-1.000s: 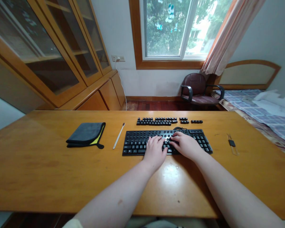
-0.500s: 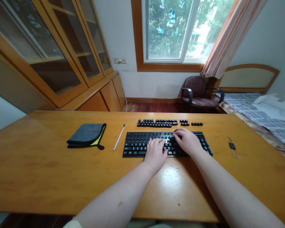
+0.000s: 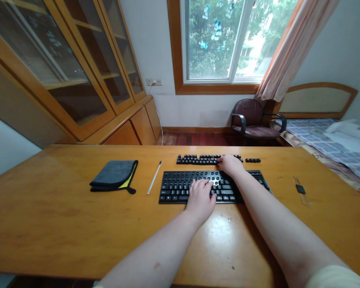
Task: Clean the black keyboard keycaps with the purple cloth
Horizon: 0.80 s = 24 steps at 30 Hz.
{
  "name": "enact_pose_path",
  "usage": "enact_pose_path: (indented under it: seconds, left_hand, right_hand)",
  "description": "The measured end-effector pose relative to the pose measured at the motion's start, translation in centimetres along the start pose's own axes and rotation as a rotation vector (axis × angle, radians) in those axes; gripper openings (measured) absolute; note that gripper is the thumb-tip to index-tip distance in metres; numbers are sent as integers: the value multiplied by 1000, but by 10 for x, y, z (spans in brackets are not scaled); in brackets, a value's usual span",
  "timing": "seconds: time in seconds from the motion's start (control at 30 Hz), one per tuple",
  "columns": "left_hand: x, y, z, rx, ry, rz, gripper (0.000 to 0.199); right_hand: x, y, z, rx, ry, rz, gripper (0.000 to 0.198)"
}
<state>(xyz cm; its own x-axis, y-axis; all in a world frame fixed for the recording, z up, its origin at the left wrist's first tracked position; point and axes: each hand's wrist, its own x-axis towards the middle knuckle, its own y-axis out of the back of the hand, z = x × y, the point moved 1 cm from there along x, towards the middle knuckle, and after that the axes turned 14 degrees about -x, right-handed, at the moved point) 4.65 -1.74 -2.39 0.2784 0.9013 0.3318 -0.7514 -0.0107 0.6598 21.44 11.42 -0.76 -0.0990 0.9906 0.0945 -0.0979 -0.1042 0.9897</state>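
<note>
A black keyboard (image 3: 175,187) lies in front of me on the wooden desk. Keycaps are off its upper rows, while lower rows still carry theirs. My left hand (image 3: 201,196) rests on the keyboard's middle, fingers stretched and spread over the keys. Just behind the keyboard, loose black keycaps (image 3: 195,160) stand lined up in rows. My right hand (image 3: 230,165) reaches over the keyboard to these rows, thumb and fingertips pinched together at a keycap. Its palm hides part of the rows.
Left of the keyboard lie a white brush (image 3: 154,178) and a folded grey cloth (image 3: 113,176) with black edging. A wire keycap puller (image 3: 300,189) lies at the right. Beyond the desk (image 3: 63,228) stand an office chair (image 3: 252,120) and a bed (image 3: 315,134).
My right hand has moved from the keyboard's upper right part away from me to the loose keycap rows. My left hand stays on the keyboard. The view has shifted slightly.
</note>
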Motion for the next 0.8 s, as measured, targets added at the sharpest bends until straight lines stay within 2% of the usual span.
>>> enact_pose_path:
  seconds: [0.23,0.43,0.53,0.67,0.8]
  left_hand:
    - [0,-1,0,-14,-3,2,36]
    - [0,-1,0,-34,1,18,36]
    - [1,2,-2,-84,6,36,39]
    - [3,7,-3,-231,2,117,51]
    - [5,10,0,-376,-83,56,41]
  right_hand:
    - [2,-3,0,2,-5,-15,18]
    - [-6,13,0,14,-20,-5,13]
    - [-28,29,-6,60,-45,56,17]
    - [-77,42,-23,379,32,150,13]
    - [-115,36,-31,631,-28,220,11]
